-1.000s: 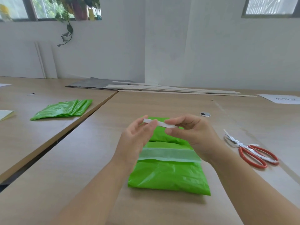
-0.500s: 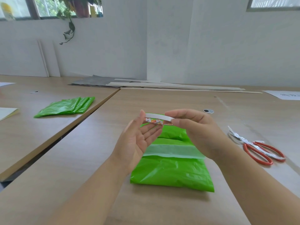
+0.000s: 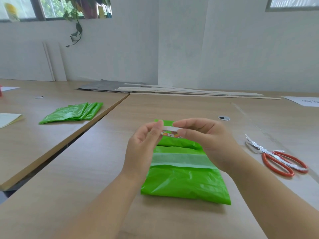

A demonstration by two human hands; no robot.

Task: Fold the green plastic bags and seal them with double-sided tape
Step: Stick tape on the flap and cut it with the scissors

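Pale wood-grain worktop (image 3: pixel 96 169) fills the view, and nearest the camera lies the folded bright green plastic bag (image 3: pixel 186 183) with a translucent whitish tape band (image 3: pixel 181 159) across its middle. Just above it, both hands hover off the surface: the left hand (image 3: pixel 143 145) pinches one end of a small white roll of double-sided tape (image 3: pixel 170 131), the right hand (image 3: pixel 207 138) pinches the other, fingers closed on it. That bag looks thin, slick and floppy, likely to slide or spring open, so I'd press it flat at the fold and take the tape by its edges. To the right sit orange-handled scissors (image 3: pixel 283 161), blades wrapped in silvery strip, close enough to catch a sleeve. Left, across the seam, a stack of folded green bags (image 3: pixel 72 113) waits. Plenty of bare room in between. Boards (image 3: pixel 189 91) lie at the far wall.
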